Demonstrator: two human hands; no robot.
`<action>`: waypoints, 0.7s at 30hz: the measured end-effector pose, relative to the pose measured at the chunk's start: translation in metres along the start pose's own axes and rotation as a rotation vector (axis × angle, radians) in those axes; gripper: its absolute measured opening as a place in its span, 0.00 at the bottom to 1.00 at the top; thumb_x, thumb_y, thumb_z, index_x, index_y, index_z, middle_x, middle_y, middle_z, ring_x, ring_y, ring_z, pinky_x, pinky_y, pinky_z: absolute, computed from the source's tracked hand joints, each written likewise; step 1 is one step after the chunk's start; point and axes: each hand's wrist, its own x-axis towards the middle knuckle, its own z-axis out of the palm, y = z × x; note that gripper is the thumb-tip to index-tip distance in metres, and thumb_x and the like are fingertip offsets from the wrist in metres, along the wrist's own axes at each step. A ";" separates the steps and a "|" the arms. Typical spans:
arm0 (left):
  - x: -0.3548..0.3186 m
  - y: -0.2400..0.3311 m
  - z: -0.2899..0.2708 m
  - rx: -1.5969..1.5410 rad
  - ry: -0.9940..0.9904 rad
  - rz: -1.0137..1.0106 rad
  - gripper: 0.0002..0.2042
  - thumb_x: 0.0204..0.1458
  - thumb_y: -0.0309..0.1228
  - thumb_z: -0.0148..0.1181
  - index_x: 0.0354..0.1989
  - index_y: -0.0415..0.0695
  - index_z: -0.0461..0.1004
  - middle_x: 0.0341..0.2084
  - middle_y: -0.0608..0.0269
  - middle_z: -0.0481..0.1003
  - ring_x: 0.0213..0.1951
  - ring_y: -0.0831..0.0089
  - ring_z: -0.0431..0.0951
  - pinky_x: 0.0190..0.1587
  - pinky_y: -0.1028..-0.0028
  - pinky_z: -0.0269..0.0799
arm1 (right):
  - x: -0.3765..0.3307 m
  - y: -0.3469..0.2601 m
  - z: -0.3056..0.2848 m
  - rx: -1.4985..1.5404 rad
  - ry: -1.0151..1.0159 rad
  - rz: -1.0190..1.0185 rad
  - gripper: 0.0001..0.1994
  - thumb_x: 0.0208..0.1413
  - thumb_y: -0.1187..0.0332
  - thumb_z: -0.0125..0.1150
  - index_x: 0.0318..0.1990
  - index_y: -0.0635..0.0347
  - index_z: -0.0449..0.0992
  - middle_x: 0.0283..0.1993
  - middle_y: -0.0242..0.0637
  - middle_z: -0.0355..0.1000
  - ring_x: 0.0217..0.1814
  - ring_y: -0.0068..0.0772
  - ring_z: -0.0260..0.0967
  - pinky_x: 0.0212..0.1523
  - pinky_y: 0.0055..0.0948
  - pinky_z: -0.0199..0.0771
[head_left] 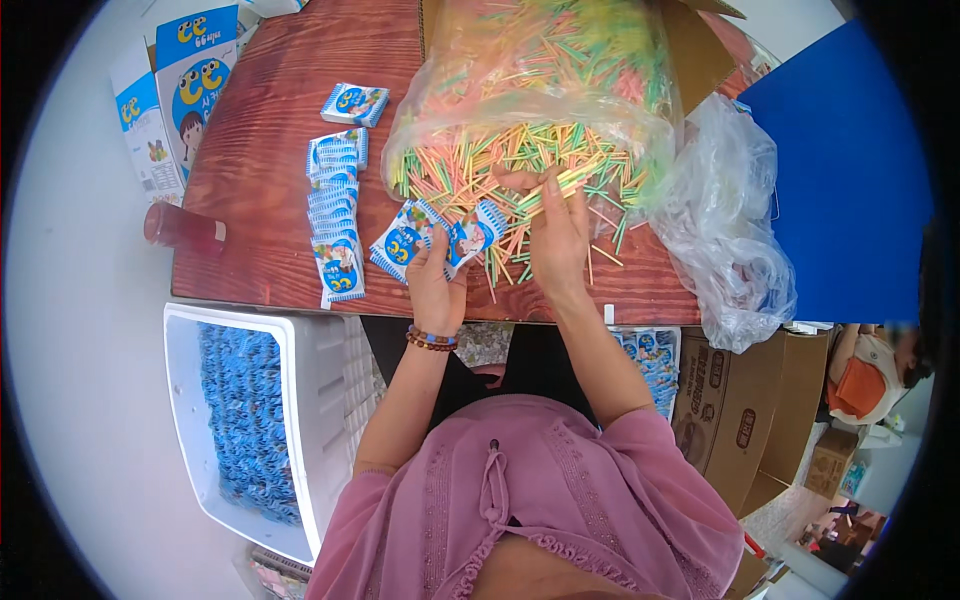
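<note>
My left hand (pixel 434 285), with a beaded bracelet at the wrist, grips small blue-and-white packets (pixel 400 243) fanned out over the table's near part. My right hand (pixel 560 240) is closed on a few thin yellowish sticks (pixel 563 186), at the mouth of a large clear plastic bag (pixel 540 85). Pink, green, yellow and orange sticks (pixel 440 165) fill the bag and spill from its mouth onto the table, some lying between my hands. Left of my left hand lies an overlapping row of like packets (pixel 335 215), with another packet (pixel 355 104) beyond it.
The reddish wooden table (pixel 270 170) holds a translucent reddish cup (pixel 188 228) at its left edge. A printed carton (pixel 185 100) is at the far left. Below stands a white bin (pixel 305 400) of blue packets. Crumpled plastic (pixel 735 240) hangs over the right edge, near a blue panel (pixel 850 180) and cardboard box (pixel 735 415).
</note>
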 end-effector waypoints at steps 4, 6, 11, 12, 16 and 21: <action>-0.003 0.001 0.003 -0.016 -0.011 -0.006 0.08 0.59 0.34 0.55 0.38 0.42 0.75 0.36 0.66 0.77 0.38 0.76 0.78 0.39 0.73 0.76 | -0.008 -0.003 0.018 0.046 0.025 -0.026 0.13 0.68 0.65 0.37 0.45 0.66 0.63 0.44 0.47 0.73 0.56 0.43 0.67 0.61 0.41 0.59; -0.004 0.000 0.004 -0.032 -0.034 0.023 0.08 0.60 0.33 0.54 0.40 0.41 0.74 0.37 0.65 0.77 0.39 0.75 0.78 0.42 0.71 0.76 | -0.011 -0.003 0.025 -0.020 0.017 -0.022 0.12 0.68 0.64 0.37 0.47 0.65 0.62 0.45 0.47 0.72 0.58 0.41 0.66 0.61 0.39 0.60; -0.004 -0.004 0.002 -0.068 -0.077 0.033 0.09 0.60 0.32 0.53 0.43 0.40 0.73 0.39 0.64 0.77 0.41 0.73 0.78 0.44 0.70 0.76 | -0.024 0.005 0.039 -0.059 0.063 0.000 0.13 0.68 0.65 0.37 0.49 0.65 0.63 0.52 0.48 0.69 0.63 0.39 0.60 0.62 0.36 0.60; -0.003 -0.006 0.001 -0.087 -0.090 0.041 0.09 0.60 0.32 0.53 0.43 0.40 0.73 0.40 0.64 0.77 0.41 0.73 0.78 0.44 0.70 0.76 | -0.026 0.009 0.039 -0.122 0.057 -0.020 0.13 0.67 0.65 0.38 0.49 0.65 0.63 0.56 0.48 0.67 0.64 0.38 0.58 0.62 0.35 0.60; 0.000 -0.009 -0.005 -0.055 -0.130 0.055 0.13 0.60 0.37 0.52 0.48 0.43 0.71 0.44 0.67 0.75 0.46 0.75 0.75 0.49 0.68 0.71 | -0.032 0.019 0.028 -0.067 -0.015 -0.033 0.15 0.67 0.64 0.39 0.50 0.65 0.65 0.63 0.47 0.61 0.67 0.38 0.54 0.64 0.35 0.57; 0.007 -0.018 -0.007 -0.175 -0.123 0.021 0.10 0.60 0.33 0.52 0.45 0.42 0.72 0.41 0.64 0.76 0.44 0.73 0.77 0.47 0.69 0.74 | -0.032 0.015 0.017 -0.279 -0.158 -0.021 0.21 0.66 0.60 0.40 0.59 0.65 0.64 0.66 0.43 0.58 0.68 0.37 0.54 0.65 0.36 0.53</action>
